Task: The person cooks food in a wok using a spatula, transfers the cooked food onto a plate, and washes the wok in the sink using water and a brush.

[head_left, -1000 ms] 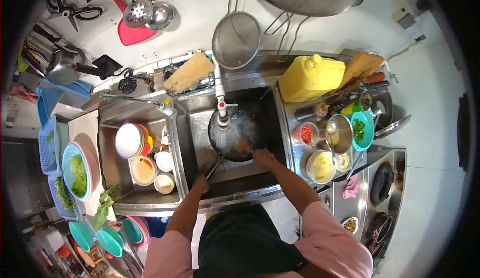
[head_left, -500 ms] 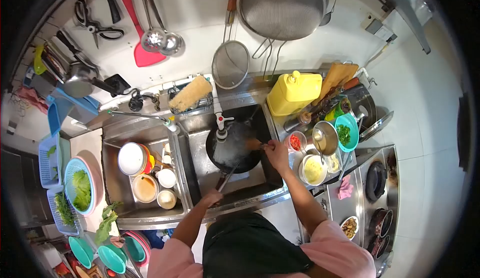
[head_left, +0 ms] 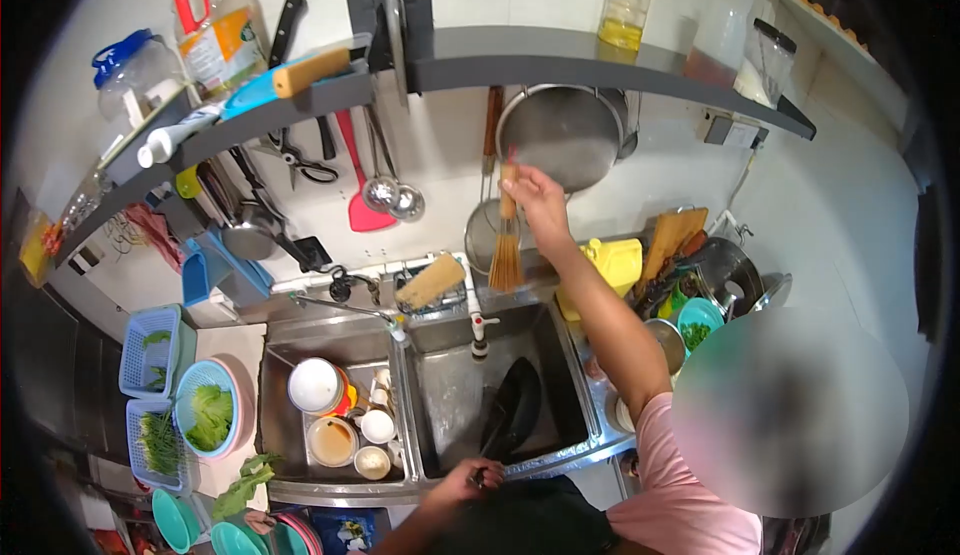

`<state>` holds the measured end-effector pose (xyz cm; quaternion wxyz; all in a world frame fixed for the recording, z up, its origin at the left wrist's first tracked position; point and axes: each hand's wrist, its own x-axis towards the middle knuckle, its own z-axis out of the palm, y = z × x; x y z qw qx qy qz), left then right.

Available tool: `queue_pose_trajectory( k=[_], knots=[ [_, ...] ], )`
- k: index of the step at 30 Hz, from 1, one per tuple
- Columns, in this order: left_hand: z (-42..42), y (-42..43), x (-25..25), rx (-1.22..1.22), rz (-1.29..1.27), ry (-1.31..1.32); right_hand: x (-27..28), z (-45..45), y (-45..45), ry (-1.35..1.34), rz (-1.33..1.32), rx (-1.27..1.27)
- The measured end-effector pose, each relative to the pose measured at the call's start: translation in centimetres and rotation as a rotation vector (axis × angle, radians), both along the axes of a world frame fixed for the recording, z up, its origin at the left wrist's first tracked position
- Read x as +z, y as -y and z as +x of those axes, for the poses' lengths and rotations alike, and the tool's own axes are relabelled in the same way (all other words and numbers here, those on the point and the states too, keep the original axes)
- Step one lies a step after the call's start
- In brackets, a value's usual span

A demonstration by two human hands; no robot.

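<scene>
My right hand (head_left: 537,198) is raised in front of the wall, its fingers closed around the handle of a bamboo wok brush (head_left: 507,255). The bristles point down, in front of a small strainer (head_left: 480,238) and beside a large round sieve (head_left: 562,138). Low in the view, my left hand (head_left: 473,480) is closed around the handle of a dark wok (head_left: 516,405). That wok is tipped on its side in the right sink basin (head_left: 440,410). Above the basin, the tap (head_left: 479,340) shows no running water.
Tubs and cups (head_left: 333,440) fill part of the left basin. Overhead runs a grey shelf (head_left: 470,65) with bottles. A yellow jug (head_left: 610,265) stands right of the sink, baskets of greens (head_left: 207,417) at the left. A blurred round patch hides the right counter.
The brush has left the wok and gone up to the wall in my right hand. The wok has tipped from under the tap, and the water has stopped. The view has tilted up.
</scene>
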<state>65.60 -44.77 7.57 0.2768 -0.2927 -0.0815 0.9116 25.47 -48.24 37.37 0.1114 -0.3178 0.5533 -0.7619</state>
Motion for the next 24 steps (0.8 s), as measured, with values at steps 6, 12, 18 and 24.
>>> queue_pose_trajectory(
  k=[6,12,18,24],
  knots=[
    [2.1,-2.7,0.6,0.173,0.428,-0.189,6.5,-4.7,6.6,-0.234,0.08,-0.066],
    [3.5,-2.2,2.5,0.228,0.352,-0.283,10.1,-4.7,10.4,-0.22,0.19,-0.137],
    [5.1,-1.9,2.4,0.2,0.368,-0.257,5.0,-7.5,12.5,-0.495,0.168,-0.359],
    [5.4,-1.4,2.9,0.133,0.312,-0.22,-8.9,3.8,3.3,-0.75,0.684,-0.338]
  ],
)
